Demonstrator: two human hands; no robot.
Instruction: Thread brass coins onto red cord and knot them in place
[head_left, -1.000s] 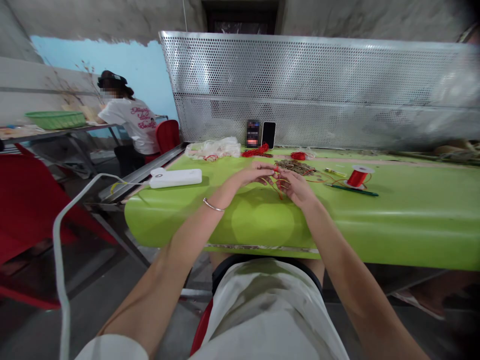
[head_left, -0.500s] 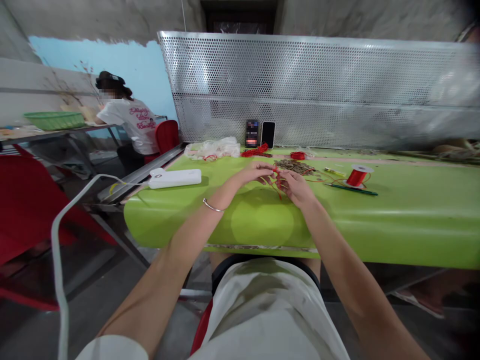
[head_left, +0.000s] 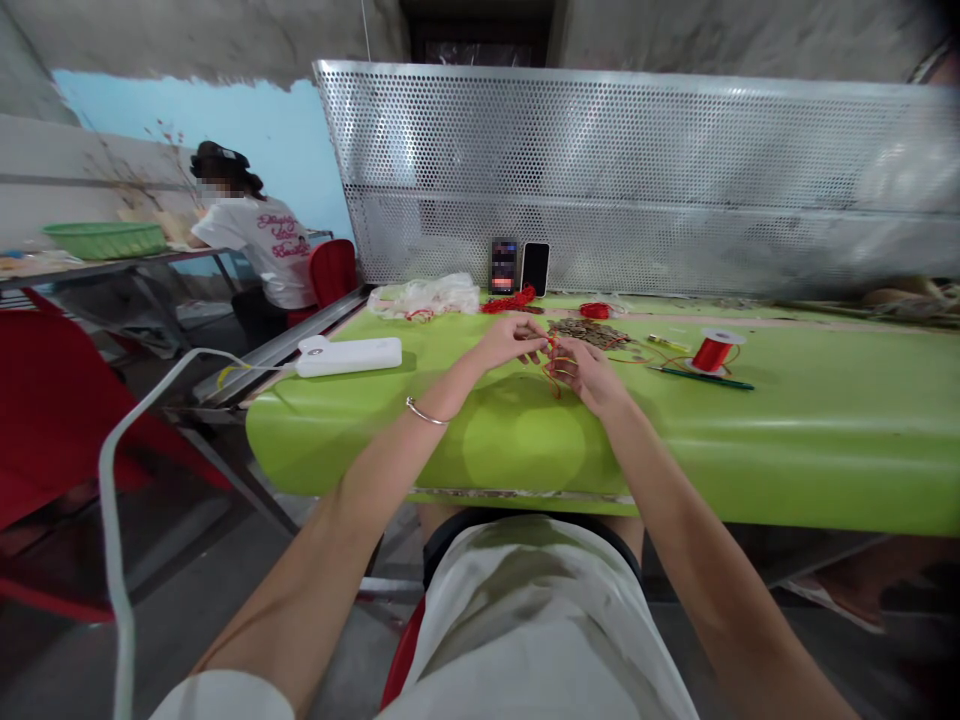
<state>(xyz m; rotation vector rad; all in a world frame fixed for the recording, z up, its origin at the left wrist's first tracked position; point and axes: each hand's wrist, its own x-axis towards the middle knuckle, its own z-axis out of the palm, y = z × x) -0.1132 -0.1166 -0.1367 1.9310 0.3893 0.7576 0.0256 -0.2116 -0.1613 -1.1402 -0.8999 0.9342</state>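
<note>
My left hand [head_left: 514,342] and my right hand [head_left: 586,370] meet above the green tabletop, fingertips pinched close together on a red cord [head_left: 553,385]. Loose lengths of the cord hang below the fingers, and one strand runs over the right fingers. A small red knotted part shows between the two hands, too small to make out fully. Just behind them lies a pile of coin-like discs [head_left: 589,332]. To the right stands a spool of red cord [head_left: 712,352], with a dark green pen-like stick [head_left: 705,378] lying in front of it.
At the back, two phones [head_left: 535,270] lean against a perforated metal panel [head_left: 637,180]. Red cord bundles [head_left: 517,300] and a clear plastic bag [head_left: 427,296] lie nearby. A white device [head_left: 349,356] with a cable sits left. Another person [head_left: 262,240] sits at a table further left.
Both hands stay in nearly the same place. The right fingers have shifted slightly, and the hanging cord now loops across them rather than dropping straight down.
</note>
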